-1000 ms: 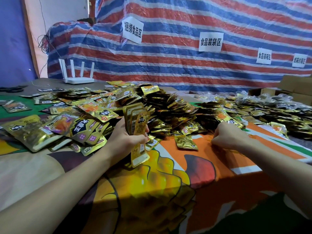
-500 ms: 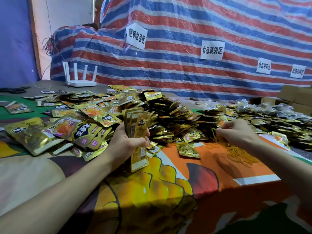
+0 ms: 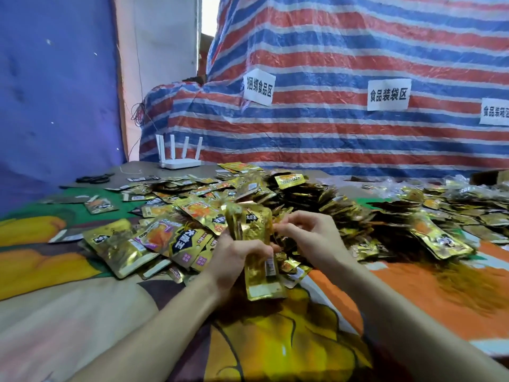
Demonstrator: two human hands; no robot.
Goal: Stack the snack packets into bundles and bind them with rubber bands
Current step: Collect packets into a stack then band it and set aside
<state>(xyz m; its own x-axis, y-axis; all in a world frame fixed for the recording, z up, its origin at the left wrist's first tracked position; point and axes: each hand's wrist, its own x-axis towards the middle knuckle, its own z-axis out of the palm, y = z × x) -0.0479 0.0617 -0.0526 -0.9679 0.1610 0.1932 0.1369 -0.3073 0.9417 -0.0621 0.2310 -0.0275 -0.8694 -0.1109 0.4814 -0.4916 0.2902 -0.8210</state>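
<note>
Head view, frame centre: my left hand [image 3: 237, 261] grips an upright stack [image 3: 260, 274] of packets; my right hand [image 3: 312, 238] curls beside its top, whether pinching anything I cannot tell; loose packets [image 3: 303, 199] lie across mid-frame.

The scene is lit brightly and evenly from above. The far gap [image 3: 206, 17] is overexposed to white. Strong glare is reflected by the gold foil of the loose packets [image 3: 121, 244] and the held stack [image 3: 261, 279]. A soft shadow is cast on the cloth [image 3: 82, 312] below the stack. The right pile [image 3: 399, 224] is smeared by blur, and lines are bent near the edges.
</note>
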